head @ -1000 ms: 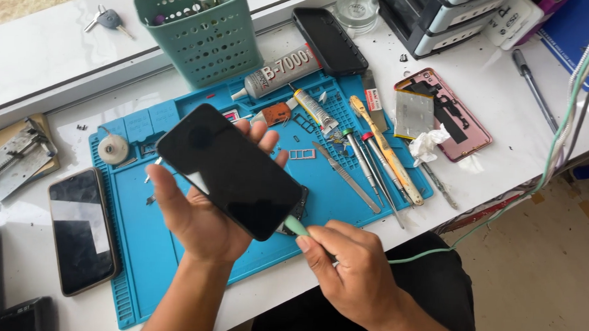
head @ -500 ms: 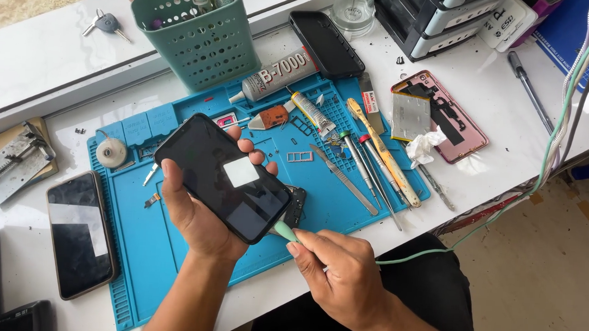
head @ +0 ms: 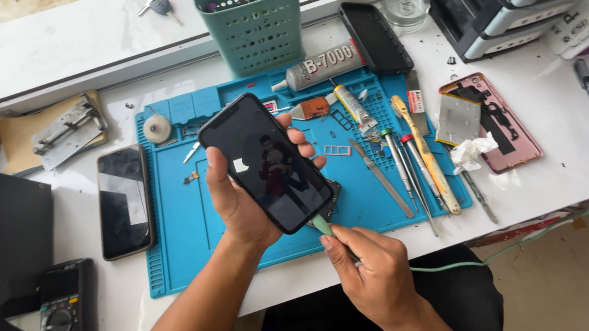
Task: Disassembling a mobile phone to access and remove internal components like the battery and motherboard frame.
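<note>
The left hand grasps a black smartphone from beneath, thumb on its near edge and fingertips curled over the far edge, screen up and tilted above the blue repair mat. At the phone's five o'clock corner, the right hand pinches the plug of a pale green cable against the phone's end. A second dark phone lies at nine o'clock, a glue tube at twelve

Bare blue mat lies open left of the hands; tools crowd its right side.
</note>
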